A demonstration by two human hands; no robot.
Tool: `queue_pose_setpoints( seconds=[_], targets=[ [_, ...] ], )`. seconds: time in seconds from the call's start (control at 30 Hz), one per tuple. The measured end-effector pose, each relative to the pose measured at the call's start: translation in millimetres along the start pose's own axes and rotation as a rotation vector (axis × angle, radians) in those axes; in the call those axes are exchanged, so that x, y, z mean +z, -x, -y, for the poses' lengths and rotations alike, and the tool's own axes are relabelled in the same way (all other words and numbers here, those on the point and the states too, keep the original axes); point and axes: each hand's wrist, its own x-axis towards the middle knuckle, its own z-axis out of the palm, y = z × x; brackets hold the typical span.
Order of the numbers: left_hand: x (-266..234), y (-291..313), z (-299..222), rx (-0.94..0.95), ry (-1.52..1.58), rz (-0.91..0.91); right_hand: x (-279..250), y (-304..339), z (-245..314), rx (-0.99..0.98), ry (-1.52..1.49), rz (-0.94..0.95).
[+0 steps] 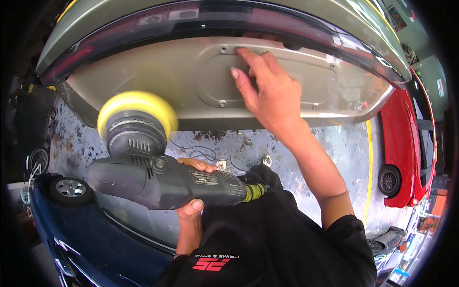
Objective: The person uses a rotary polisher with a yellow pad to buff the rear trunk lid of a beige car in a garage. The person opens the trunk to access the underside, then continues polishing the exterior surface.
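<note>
My left hand (191,209) is wrapped round the black body of a power polisher (153,179), thumb below and fingers above. At its head sits a round yellow foam pad (136,99), its edge blurred. The pad is in front of the left part of a beige car tailgate (167,71); whether it touches the paint I cannot tell. My right hand (277,93) holds nothing. Its index fingertip is at the panel beside a small bolt hole (223,49), near the upper edge of the oval recess, and the thumb stands apart.
A dark tail-light strip (229,20) runs above the panel. Behind the polisher, a black cord (203,154) lies on the worn grey floor (330,158). To the left stands a dark blue car (86,220), to the right a red car (399,143) beyond a yellow floor line (370,162).
</note>
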Motion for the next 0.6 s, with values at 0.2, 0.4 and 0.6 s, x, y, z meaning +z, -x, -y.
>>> queue_pose_setpoints(
  seconds=[0.2,0.4,0.6],
  targets=[
    [-8.2,-4.0,5.7,-0.003,0.021,0.044,41.4,-24.3,18.2,-0.237,0.098,-0.136],
    [-11.8,-0.9,8.9,0.048,0.018,0.036,53.3,-21.7,7.8,-0.265,0.210,-0.211],
    [-7.2,-1.3,8.0,0.106,0.030,-0.025,41.2,-27.3,17.2,-0.188,0.261,-0.081]
  ],
)
